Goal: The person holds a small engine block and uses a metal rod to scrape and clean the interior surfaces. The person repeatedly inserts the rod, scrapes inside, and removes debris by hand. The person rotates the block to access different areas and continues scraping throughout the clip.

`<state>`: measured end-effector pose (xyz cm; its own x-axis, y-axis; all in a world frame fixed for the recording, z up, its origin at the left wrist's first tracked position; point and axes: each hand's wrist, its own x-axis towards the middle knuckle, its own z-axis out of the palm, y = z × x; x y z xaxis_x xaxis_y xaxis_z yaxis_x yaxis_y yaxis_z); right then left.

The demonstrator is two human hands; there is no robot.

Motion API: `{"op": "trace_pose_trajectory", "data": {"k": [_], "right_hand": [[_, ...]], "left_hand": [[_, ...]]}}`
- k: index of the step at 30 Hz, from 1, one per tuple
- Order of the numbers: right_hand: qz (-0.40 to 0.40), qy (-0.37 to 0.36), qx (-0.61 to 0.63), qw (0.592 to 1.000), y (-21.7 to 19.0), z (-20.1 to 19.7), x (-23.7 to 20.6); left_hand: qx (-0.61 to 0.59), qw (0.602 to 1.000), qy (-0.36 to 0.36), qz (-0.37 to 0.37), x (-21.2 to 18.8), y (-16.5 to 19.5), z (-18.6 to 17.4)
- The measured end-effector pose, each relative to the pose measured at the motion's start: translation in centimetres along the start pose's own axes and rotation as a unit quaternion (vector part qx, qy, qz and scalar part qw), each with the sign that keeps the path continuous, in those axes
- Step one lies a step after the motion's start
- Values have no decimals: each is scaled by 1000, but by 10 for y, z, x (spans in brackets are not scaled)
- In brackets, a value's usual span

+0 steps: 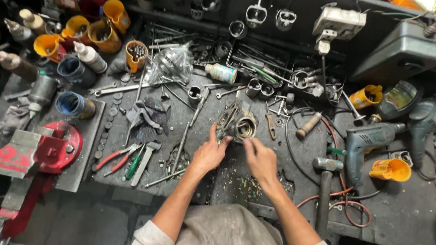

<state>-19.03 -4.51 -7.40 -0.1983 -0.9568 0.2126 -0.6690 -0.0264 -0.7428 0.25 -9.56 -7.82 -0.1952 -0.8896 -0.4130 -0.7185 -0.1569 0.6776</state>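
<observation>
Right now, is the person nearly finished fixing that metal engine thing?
Hard to say. Done: the metal part sits out on the bench, bore open. In hand: left hand steadies it, right hand pinches something tiny beside it. Left: loose pieces and a spanner lie around, unfitted.

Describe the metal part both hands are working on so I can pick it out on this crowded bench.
Start at the red bench vise at the bench's left edge and move right, past the red-handled pliers, to the two hands. The left hand and right hand meet on a grey metal casting. Unlike the loose wrenches and sockets around it, it is bulky, with a round open bore facing up.
</observation>
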Motion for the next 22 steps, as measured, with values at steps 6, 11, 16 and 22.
{"op": "trace_pose_trajectory", "data": {"k": [6, 11, 16, 22], "right_hand": [[89, 109, 151, 978, 6, 0, -8], [62, 46, 43, 996, -3, -5, -9], [48, 51, 57, 996, 1, -6, -5], [138, 92, 112, 980, 14, -4, -3]], "left_hand": [[-3, 1000, -8, -6, -1, -2, 1], [-7, 1000, -15, -15, -5, 3, -3], [-13, 999, -24, -23, -10, 8, -5], [4, 1000, 0, -6, -1, 4, -2]]}}
